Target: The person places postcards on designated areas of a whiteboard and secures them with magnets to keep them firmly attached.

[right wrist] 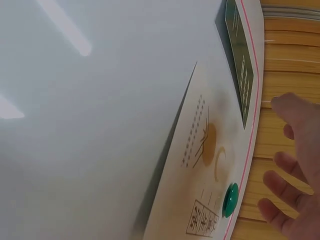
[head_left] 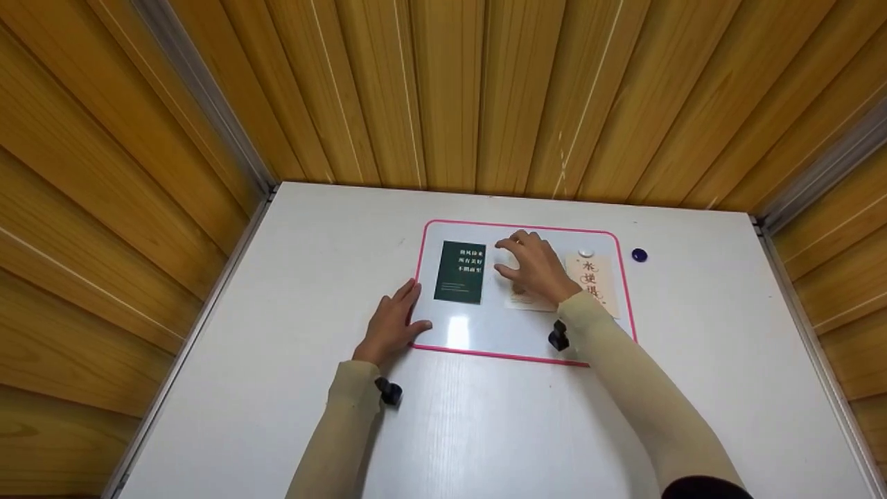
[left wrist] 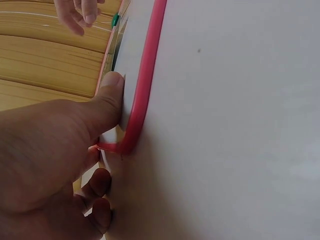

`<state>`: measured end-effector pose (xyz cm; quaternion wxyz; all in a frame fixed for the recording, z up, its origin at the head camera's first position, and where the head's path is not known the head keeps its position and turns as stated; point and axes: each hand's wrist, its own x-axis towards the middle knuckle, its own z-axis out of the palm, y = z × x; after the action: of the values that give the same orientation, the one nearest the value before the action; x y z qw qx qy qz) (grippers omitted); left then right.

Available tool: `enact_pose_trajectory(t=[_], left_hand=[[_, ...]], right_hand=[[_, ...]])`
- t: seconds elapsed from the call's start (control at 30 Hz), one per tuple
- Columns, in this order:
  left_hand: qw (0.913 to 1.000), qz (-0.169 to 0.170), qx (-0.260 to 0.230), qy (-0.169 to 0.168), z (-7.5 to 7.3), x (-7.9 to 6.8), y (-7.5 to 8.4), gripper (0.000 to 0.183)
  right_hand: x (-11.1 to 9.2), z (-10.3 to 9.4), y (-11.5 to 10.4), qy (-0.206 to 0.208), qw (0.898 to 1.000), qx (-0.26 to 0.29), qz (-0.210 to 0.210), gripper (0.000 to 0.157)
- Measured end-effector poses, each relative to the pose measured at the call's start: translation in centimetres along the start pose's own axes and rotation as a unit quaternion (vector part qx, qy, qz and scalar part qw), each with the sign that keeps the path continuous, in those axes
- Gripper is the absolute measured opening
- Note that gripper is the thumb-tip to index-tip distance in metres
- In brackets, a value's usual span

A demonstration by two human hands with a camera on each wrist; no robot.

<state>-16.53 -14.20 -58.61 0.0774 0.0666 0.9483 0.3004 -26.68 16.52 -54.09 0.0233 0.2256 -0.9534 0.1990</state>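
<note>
A whiteboard (head_left: 388,350) with a pink rim lies flat on the white table. My left hand (head_left: 393,322) rests at its lower left corner, fingers along the left side and thumb over the rim. In the left wrist view the thumb (left wrist: 111,95) presses on the board's face. My right hand (head_left: 535,267) hovers above the board, thumb and index finger apart with nothing between them. Below it lies a cream card (head_left: 530,301), partly hidden in the head view. A green magnet (right wrist: 230,200) sits on that card. Left of the right hand lies a dark green card (head_left: 460,272).
On the board's right side, a beige card (head_left: 596,284) with red-brown characters has a white magnet (head_left: 586,253) at its top. A dark blue magnet (head_left: 639,255) lies on the table (head_left: 714,333) beyond the right rim. Wood-look panels (head_left: 478,97) stand behind.
</note>
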Motion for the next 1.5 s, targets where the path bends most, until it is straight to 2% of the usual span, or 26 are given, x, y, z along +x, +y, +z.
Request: enact_pose_trajectory(t=[0.27,0.57,0.9,1.17,1.5], left_hand=[[1.0,0.001,-0.001,0.0,0.1,-0.1,0.0,0.087],[1.0,0.004,0.0,0.003,0.0,-0.1,0.0,0.087],[0.9999,0.01,-0.008,0.004,-0.1,-0.4,0.1,0.086],[1.0,0.001,-0.005,-0.001,0.0,-0.3,0.0,0.086],[0.9998,0.015,0.007,0.008,0.0,-0.1,0.0,0.086]], right_hand=[[-0.6,-1.1,2.6,0.029,1.0,-0.007,-0.005,0.05],[-1.4,-2.5,5.8,0.055,0.998,-0.005,0.018,0.059],[-2.5,-3.7,8.9,0.057,0.996,-0.012,0.06,0.061],[-3.4,-4.1,10.8,0.05,0.994,0.011,0.096,0.067],[-4.8,-4.7,13.2,0.041,0.989,0.014,0.14,0.073]])
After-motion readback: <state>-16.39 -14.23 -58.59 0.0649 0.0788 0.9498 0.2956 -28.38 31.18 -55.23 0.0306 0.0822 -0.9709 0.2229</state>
